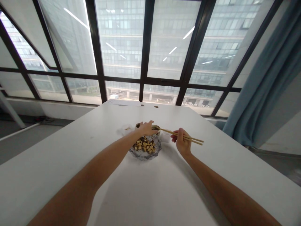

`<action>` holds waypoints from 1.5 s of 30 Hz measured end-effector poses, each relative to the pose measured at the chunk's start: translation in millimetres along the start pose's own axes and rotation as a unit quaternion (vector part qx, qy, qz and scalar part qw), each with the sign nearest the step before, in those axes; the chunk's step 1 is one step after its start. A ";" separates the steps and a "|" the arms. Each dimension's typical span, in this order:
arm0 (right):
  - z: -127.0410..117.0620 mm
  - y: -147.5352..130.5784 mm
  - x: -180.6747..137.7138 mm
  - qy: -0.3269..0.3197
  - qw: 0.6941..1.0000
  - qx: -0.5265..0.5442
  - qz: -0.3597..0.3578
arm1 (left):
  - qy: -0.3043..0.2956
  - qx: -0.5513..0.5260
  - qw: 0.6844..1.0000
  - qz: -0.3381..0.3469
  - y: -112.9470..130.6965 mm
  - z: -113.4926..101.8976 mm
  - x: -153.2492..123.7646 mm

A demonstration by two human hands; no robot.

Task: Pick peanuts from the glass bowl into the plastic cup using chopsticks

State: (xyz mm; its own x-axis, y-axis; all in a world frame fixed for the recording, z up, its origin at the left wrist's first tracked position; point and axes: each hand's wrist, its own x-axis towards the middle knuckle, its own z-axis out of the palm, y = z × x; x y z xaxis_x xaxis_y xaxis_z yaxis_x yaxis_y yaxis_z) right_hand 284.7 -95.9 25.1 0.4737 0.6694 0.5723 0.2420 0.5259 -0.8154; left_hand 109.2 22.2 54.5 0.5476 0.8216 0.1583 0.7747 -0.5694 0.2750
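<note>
Work clear of the rim of the bowl (144,156) of nuts (144,145), just below mid-frame. Your right hand (183,142), right of centre, pinches the chopsticks (167,131), so guide their tips gently at the mouth of the cup (158,133) near mid-frame, without levering on its edge. Your left hand (146,128) arches there with fingers spread; I cannot tell whether it grips, but a light touch should stop the cup tipping.

- We're up at head height, camera looking forward and down along the white table (131,194)!
- There's the left hand (147,128), there's the right hand (183,142), mid-frame, well out from the lens!
- Wide sweep, windows (124,37) across the top; fine detail mid-table seems too small to read.
</note>
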 end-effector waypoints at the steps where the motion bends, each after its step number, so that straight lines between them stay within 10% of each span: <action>1: 0.2 0.6 0.2 -0.002 1.000 -0.001 -0.001 | -0.006 -0.006 1.000 -0.006 1.9 1.8 2.8; 28: -1.0 -13.7 1.8 -0.175 0.934 -0.264 -0.164 | 0.019 -0.062 0.998 -0.012 -0.7 0.6 9.6; 36: -5.2 -25.7 9.4 -0.107 0.975 -0.171 -0.095 | 0.009 -0.040 0.999 -0.003 -5.8 -4.5 3.7; 39: -6.9 -45.7 16.6 -0.060 0.992 -0.093 -0.059 | 0.062 -0.031 0.998 0.008 -25.6 -13.4 -12.0; 45: 2.1 -77.6 9.8 -0.232 0.966 -0.116 0.008 | 0.256 -0.049 0.965 0.011 -97.8 -20.6 -63.7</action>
State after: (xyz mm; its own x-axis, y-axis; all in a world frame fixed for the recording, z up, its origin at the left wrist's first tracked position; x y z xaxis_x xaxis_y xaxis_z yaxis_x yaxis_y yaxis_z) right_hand 268.8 -129.1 94.1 0.0619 0.8678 0.4931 0.4459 0.4179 -0.7915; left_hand -8.0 26.2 37.1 0.3162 0.7293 0.6067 0.7171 -0.6024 0.3504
